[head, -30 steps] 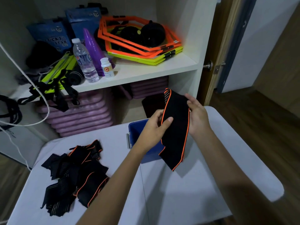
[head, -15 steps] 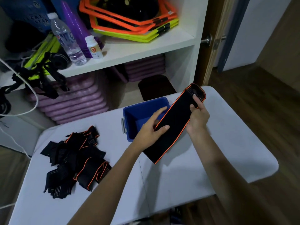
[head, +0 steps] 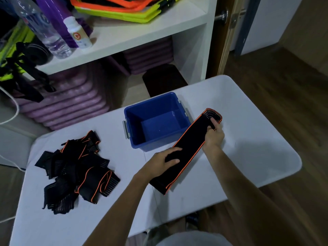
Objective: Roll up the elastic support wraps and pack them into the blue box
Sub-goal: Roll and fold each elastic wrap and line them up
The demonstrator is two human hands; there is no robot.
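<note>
Wrap laid flat, ready for rolling

Right-hand fingers (head: 212, 125) pinch the black, orange-edged elastic wrap (head: 188, 148) near its far end; left hand (head: 159, 163) presses it flat on the white desk (head: 248, 139), at the empty blue plastic box's (head: 134, 137) four o'clock. Best to roll tightly from one end, edges aligned.

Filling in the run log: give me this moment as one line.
step: wrap flat on table | left hand presses it | right hand grips far end | box empty | pile waiting
</note>
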